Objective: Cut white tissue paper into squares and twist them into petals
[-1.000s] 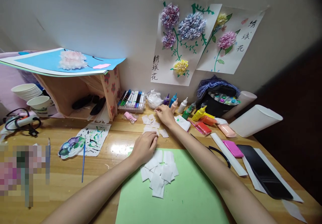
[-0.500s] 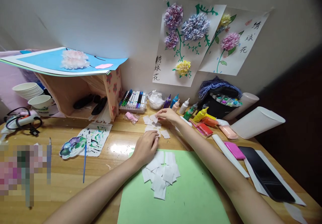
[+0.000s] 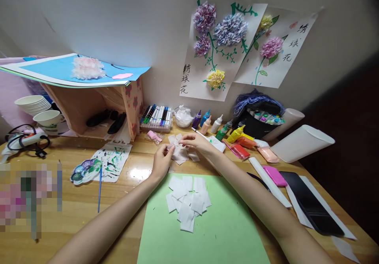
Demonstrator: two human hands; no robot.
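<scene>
At the far edge of a green sheet (image 3: 225, 216), my left hand (image 3: 162, 160) is closed, thumb and fingers pinching a thin white paper square (image 3: 177, 150). My right hand (image 3: 196, 142) reaches in from the right and pinches at the same square, its fingertips close to the left thumb. Below and around the fingers lie several more small white squares (image 3: 194, 156) on the wooden table; some are partly hidden by the hands. A loose, overlapping cluster of white squares (image 3: 186, 206) rests on the green sheet between my forearms.
Behind the hands stand a marker box (image 3: 156, 118), a bowl of white material (image 3: 183, 115) and paint bottles (image 3: 218, 124). A paint palette (image 3: 85, 172) and blue brush (image 3: 100, 189) lie left. A black phone (image 3: 315, 204) lies right. Flower pictures (image 3: 223, 50) hang on the wall.
My left hand has lifted off the loose squares and turned into a pinch. My right hand has come nearer and lower, so both hands now meet at one white square.
</scene>
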